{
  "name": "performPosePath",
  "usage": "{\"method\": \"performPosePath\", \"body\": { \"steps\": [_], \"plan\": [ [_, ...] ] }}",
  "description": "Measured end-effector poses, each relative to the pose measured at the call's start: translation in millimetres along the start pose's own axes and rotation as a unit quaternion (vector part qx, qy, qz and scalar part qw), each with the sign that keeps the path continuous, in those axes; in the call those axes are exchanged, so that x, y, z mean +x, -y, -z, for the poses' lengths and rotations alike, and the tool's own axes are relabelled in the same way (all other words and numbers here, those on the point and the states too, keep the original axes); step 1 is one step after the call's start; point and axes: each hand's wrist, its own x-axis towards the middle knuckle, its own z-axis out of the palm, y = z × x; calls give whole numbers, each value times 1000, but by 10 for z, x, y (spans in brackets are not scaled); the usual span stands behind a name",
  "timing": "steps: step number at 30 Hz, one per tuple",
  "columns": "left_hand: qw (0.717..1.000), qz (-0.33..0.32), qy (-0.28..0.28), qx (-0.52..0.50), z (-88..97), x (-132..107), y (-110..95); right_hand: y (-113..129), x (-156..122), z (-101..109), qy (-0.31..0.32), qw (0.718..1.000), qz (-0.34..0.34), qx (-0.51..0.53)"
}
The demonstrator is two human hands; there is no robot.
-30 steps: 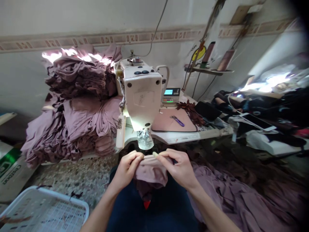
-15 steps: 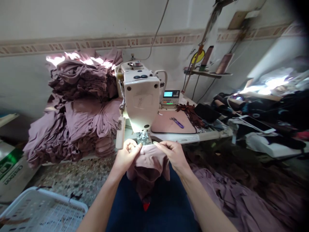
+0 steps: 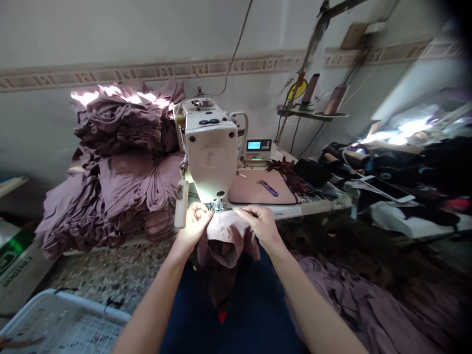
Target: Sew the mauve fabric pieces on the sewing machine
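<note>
Mauve cloth (image 3: 230, 229) hangs softly folded round a dark opening at the sewing machine (image 3: 211, 157), its upper edge pinched in your left hand (image 3: 195, 225) and right hand (image 3: 261, 222). Purple snips (image 3: 269, 188) lie on the pink mat (image 3: 245, 189) before a pale, banded wall (image 3: 121, 34)

A white table (image 3: 317, 206) spreads beyond both hands. It carries a pale sewing machine (image 3: 212, 160), just past the left hand (image 3: 197, 223) and the gap between it and the right hand (image 3: 260, 221). Beyond the right hand lies a pinkish mat (image 3: 245, 189), bearing purple-handled snips (image 3: 268, 188); farther to that hand's right are dark red scraps (image 3: 289, 174) and a black piece (image 3: 313, 172). Left of the left hand rises a stack of mauve garments (image 3: 121, 177), a pale edge showing beneath it. Speckled floor (image 3: 106, 278) shows nearer and left of that hand.
</note>
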Motion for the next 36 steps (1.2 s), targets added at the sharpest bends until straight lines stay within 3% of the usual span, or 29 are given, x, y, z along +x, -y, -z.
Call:
{"method": "performPosePath", "body": {
  "steps": [4, 7, 11, 14, 16, 18, 21, 23, 24, 27, 29, 31, 33, 35, 36],
  "plan": [
    [1000, 2, -9, -30, -36, -20, 16, -61, -65, -27, -11, 1000, -10, 16],
    [999, 12, -41, -5, 19, -126, 59, -202, -259, -18, 4, 999, -44, 32],
    [984, -29, -53, 168, 335, -362, 59, -469, -602, 175, 76, 984, -148, 68],
    [950, -79, -78, 292, 718, -519, -68, -614, -768, 406, 41, 967, -227, 107],
    [914, -124, -142, 359, 996, -563, -213, -661, -810, 530, -26, 958, -256, 129],
    [837, -194, -246, 449, 1266, -550, -385, -676, -812, 596, -64, 954, -259, 136],
    [708, -247, -360, 555, 1623, -456, -631, -658, -795, 582, -38, 966, -231, 108],
    [676, -222, -378, 593, 1821, -377, -747, -619, -796, 535, -4, 975, -209, 76],
    [683, -190, -371, 600, 1906, -339, -785, -591, -804, 515, 13, 978, -200, 59],
    [756, -73, -334, 557, 2093, -248, -847, -460, -850, 532, 79, 981, -178, 14],
    [792, -37, -329, 513, 2144, -212, -875, -344, -875, 648, 107, 980, -169, -16],
    [790, -56, -347, 502, 2126, -202, -913, -230, -865, 865, 84, 984, -150, -51],
    [765, -110, -368, 518, 2033, -226, -955, -143, -802, 1158, -4, 986, -121, -112],
    [744, -182, -374, 523, 1867, -296, -978, -100, -704, 1452, -111, 966, -99, -211],
    [748, -210, -365, 512, 1757, -352, -973, -94, -656, 1568, -142, 950, -92, -263]
  ]
}}
